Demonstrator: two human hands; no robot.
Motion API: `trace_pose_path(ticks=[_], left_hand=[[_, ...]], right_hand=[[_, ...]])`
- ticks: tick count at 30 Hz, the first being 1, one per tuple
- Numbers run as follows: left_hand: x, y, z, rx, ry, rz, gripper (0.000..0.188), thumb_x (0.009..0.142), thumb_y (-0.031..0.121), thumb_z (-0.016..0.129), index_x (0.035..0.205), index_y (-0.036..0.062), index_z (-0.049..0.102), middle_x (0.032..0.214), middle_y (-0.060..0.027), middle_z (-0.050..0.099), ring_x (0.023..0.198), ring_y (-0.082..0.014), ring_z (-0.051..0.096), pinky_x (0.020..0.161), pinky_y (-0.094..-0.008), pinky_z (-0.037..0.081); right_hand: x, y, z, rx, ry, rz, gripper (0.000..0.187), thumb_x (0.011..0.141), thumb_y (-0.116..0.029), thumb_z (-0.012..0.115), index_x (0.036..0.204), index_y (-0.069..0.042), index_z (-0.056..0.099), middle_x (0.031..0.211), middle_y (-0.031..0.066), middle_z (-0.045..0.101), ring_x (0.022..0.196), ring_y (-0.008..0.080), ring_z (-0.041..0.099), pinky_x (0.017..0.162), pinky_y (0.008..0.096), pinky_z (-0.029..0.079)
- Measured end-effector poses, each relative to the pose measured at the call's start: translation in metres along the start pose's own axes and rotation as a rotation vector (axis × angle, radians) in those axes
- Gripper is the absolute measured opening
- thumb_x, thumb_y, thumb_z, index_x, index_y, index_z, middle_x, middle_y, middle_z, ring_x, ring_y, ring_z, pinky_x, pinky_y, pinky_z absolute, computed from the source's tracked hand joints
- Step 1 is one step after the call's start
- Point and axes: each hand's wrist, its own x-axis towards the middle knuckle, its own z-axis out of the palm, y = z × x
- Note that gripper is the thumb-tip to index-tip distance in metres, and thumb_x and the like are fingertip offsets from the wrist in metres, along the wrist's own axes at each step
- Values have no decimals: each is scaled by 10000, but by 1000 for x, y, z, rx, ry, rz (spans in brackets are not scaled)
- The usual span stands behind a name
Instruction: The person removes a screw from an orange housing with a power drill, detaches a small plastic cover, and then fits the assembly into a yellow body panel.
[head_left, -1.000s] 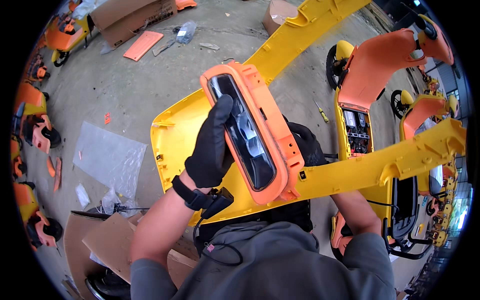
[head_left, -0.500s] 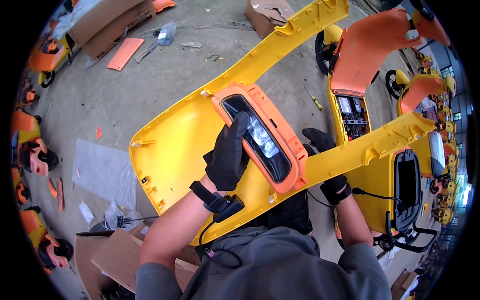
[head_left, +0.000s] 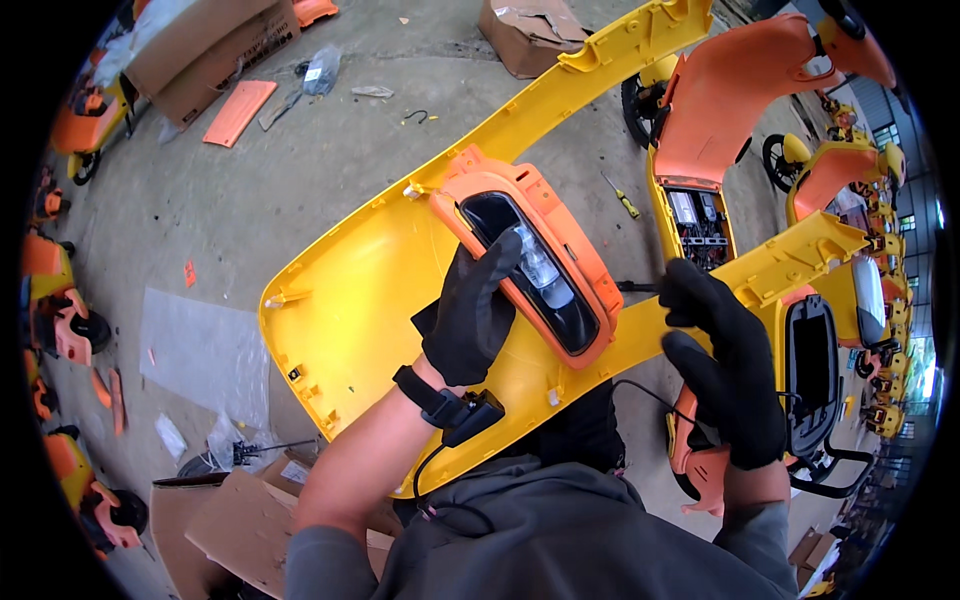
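Note:
My left hand (head_left: 468, 315), in a black glove, grips a headlight unit (head_left: 555, 265) with an orange frame and dark lens, its thumb over the lens. The light lies tilted across a large yellow plastic panel (head_left: 350, 300), with two long arms reaching away to the upper right. My right hand (head_left: 728, 365), also gloved, is raised over the panel's right arm, fingers bent and thumb apart. A short black cable (head_left: 638, 287) runs from the light's right side toward its fingertips; I see no grip on it.
Right of the panel stands an orange and yellow scooter (head_left: 725, 110) with an open compartment. A screwdriver (head_left: 622, 197) lies on the concrete floor. Cardboard boxes (head_left: 525, 35) stand at the back, with another opened cardboard box (head_left: 240, 530) at lower left. More scooters line both sides.
My right hand has come up from behind the panel's right arm and moved right, in front of it. My left hand and the headlight have shifted slightly right.

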Motion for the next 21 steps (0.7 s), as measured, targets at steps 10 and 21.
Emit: trace_pose_path(ticks=[10, 21], left_hand=[[0, -2, 6, -20, -102, -11, 531, 1022, 229, 585, 1491, 100, 371, 1362, -49, 551, 1231, -194, 574, 1063, -388, 492], [15, -19, -13, 301, -40, -54, 525, 987, 322, 646, 1402, 96, 415, 1281, -50, 561, 1155, -154, 583, 997, -322, 481]], right_hand=[[68, 18, 40, 539, -512, 399, 750, 839, -43, 750, 1493, -30, 383, 1304, 63, 587, 1128, 116, 568, 963, 302, 495], [67, 36, 39, 571, -227, 455, 693, 836, 28, 699, 1467, -16, 416, 1277, 89, 624, 1074, 162, 640, 930, 318, 534]])
